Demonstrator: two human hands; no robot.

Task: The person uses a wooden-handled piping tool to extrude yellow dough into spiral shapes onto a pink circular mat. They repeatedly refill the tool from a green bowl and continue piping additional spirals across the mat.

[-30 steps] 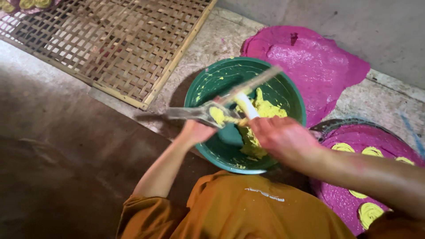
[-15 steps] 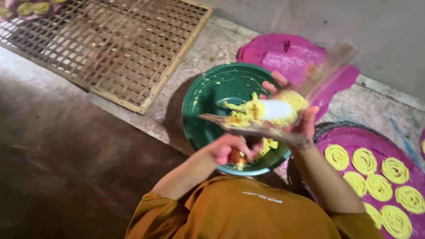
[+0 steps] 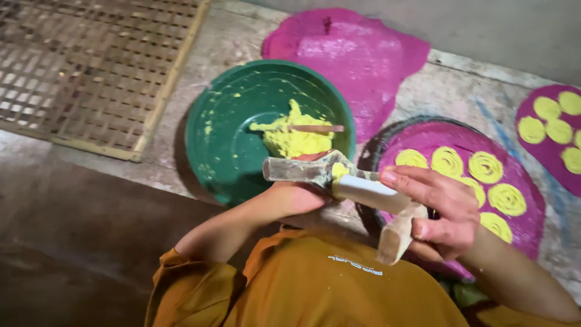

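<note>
We see the right hand (image 3: pixel 439 209) curled around the barrel of a metal dough press (image 3: pixel 354 188) smeared with yellow dough, while the left hand (image 3: pixel 296 197) sits beneath the press's flat end, its fingers hidden, so we cannot tell its grip. Just beyond the left hand stands a green bowl (image 3: pixel 227 139) with yellow dough (image 3: pixel 290 136). Past the right hand lies a magenta mat (image 3: pixel 526 233) carrying yellow dough spirals (image 3: pixel 484 166).

Dim, worn concrete floor (image 3: pixel 72 242), woven bamboo lattice mat (image 3: pixel 91 66), grey wall (image 3: pixel 484 24).
</note>
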